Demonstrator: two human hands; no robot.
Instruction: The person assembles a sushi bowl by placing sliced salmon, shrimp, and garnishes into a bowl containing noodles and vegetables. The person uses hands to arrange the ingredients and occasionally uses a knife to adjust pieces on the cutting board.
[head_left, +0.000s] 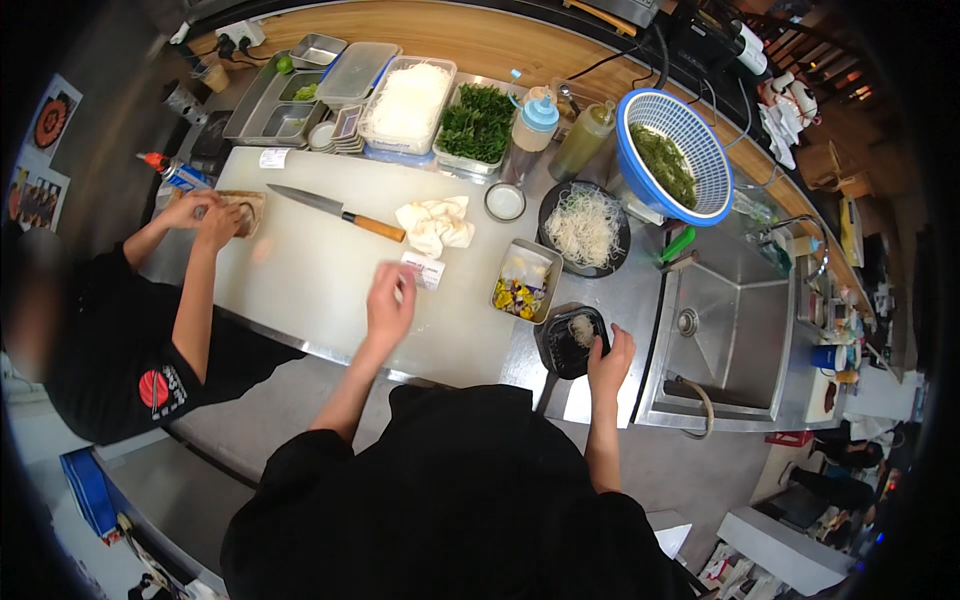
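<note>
My right hand [612, 362] grips the right rim of a small black dish [570, 358] that holds a little clump of pale shreds [581, 329]. Slightly blurred, my left hand [389, 305] hovers over the front of the white cutting board [310, 260], its fingers loosely bent and nothing visible in them. Just beyond it are a printed paper slip [424, 270] and a crumpled cream cloth [436, 224]. A wooden-handled knife [335, 211] lies farther left. Above the dish stand a metal tin of edible flowers [521, 296] and a black bowl of white shreds [584, 228].
At left, a co-worker's hands [215, 215] handle something on a brown tray. Along the back stand a tub of white shreds [408, 105], chopped greens [476, 122], squeeze bottles [582, 140] and a blue colander of seaweed [674, 158]. A sink [725, 330] is at right.
</note>
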